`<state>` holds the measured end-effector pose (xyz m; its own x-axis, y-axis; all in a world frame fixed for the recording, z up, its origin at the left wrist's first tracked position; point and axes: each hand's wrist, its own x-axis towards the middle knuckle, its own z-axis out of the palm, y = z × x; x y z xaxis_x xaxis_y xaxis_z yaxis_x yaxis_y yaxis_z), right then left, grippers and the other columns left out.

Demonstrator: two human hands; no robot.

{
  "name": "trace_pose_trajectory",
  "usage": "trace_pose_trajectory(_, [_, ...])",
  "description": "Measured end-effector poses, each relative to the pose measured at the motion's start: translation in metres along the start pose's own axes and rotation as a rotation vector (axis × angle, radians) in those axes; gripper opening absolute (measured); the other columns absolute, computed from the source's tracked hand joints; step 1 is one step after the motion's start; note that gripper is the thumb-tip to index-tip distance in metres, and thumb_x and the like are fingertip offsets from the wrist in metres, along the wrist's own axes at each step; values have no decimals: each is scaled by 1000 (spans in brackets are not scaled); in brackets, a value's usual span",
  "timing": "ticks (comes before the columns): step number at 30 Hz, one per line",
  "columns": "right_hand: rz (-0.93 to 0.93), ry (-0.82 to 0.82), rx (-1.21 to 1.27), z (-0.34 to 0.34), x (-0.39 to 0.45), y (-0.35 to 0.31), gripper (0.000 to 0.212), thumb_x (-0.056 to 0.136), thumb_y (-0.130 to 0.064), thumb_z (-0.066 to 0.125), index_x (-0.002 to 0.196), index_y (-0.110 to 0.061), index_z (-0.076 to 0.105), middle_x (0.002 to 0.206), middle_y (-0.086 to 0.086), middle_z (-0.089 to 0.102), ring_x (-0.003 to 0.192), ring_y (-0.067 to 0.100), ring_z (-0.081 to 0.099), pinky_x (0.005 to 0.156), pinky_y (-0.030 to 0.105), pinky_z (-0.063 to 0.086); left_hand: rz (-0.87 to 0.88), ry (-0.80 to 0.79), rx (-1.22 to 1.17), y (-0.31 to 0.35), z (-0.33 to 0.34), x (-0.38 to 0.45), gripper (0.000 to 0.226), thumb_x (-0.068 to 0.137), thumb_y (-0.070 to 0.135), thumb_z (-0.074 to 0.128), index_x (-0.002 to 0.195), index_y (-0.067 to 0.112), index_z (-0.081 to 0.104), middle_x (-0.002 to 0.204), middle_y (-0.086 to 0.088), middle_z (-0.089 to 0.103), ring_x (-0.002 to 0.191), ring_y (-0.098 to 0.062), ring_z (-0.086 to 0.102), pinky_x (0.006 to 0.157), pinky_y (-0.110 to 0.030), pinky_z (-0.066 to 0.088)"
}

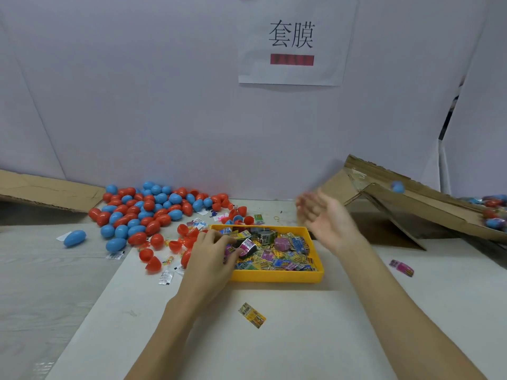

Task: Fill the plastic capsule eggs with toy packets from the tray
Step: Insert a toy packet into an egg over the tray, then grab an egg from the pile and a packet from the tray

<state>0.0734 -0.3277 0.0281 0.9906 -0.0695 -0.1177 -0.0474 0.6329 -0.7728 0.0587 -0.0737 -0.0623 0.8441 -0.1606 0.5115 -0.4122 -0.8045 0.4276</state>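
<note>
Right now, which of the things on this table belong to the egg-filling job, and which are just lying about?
Part of the job:
- yellow tray of toy packets
- pile of red and blue eggs
- open red halves
- left hand, reaching into the tray
- right hand, blurred, fingers spread

Lying about:
- stray yellow packet
- pink packet
- rubber band
- wall sign

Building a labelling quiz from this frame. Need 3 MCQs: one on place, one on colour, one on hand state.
1. Where does the pile of capsule eggs lie?
A. left of the tray
B. inside the tray
C. right of the tray

2. What colour is the tray?
A. green
B. yellow
C. white

3. How is the right hand?
A. gripping an egg
B. open, holding nothing
C. resting in the tray

A: the red and blue eggs spread left of the tray.
B: its walls are yellow.
B: fingers spread, blurred, above the table; the left hand is in the packets.
</note>
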Motion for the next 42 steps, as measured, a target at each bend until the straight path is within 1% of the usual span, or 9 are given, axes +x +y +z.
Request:
trace_pose_trajectory(5, [94,-95,-115,-3,-12,60,27,107,-15,51,119,1,69,91,10,73,78,17,71,72,27,60,-2,-30,1,3,-2,0,36,97,42,64,125,20,69,117,4,55,113,-14,42,94,-27,40])
trace_pose_trajectory(13, [-65,-79,-444,3,-10,77,32,110,-16,46,107,-3,75,80,7,74,72,14,70,67,23,59,-178,-49,151,-5,-4,18,61,94,64,55,140,24,51,139,-3,44,129,-22,35,106,-36,38])
trace_pose_trajectory(17, [-100,-77,-500,1,-8,81,32,110,-16,46,106,-3,74,79,6,74,71,13,70,65,22,58,-466,-40,271,-45,-20,62,53,105,52,38,138,14,54,145,-17,46,134,-34,39,109,-47,35])
trace_pose_trajectory(21, [-111,-67,-513,-1,-6,84,31,110,-17,47,105,-5,75,78,6,74,70,13,69,65,23,57,-463,-249,544,-103,-37,80,46,109,44,31,140,21,56,145,-20,48,137,-37,39,113,-49,34])
trace_pose_trajectory(24, [-115,-61,-511,-1,-5,85,30,109,-17,47,105,-6,75,80,7,74,71,14,70,66,24,57,-373,-218,566,-123,-36,84,40,109,33,32,124,18,66,130,-16,58,124,-32,45,106,-44,36])
trace_pose_trajectory(30, [-97,-62,-508,1,-5,84,30,109,-16,48,106,-3,75,80,9,74,69,13,69,66,24,57,-355,-131,363,-103,-40,80,23,103,9,44,97,3,65,109,-17,58,111,-33,49,91,-39,37])
trace_pose_trajectory(34, [-107,-58,-531,2,-6,84,31,109,-16,48,107,-2,75,81,9,74,69,13,69,67,24,57,-170,90,111,-54,-41,66,21,102,15,59,119,6,69,115,-9,55,102,-20,53,91,-31,50])
trace_pose_trajectory(36, [-117,-62,-561,3,-8,84,30,109,-17,48,109,-2,75,81,8,75,70,14,69,69,24,58,-93,169,-87,-21,-37,50,22,96,16,69,118,12,71,113,-2,58,100,-14,57,91,-26,52])
trace_pose_trajectory(42, [-354,-314,-826,3,-22,86,30,102,-14,63,130,-24,68,114,-7,76,106,9,72,82,29,63,-112,126,-636,39,-6,4,25,89,18,80,105,18,60,101,6,69,94,-7,69,82,-22,57])
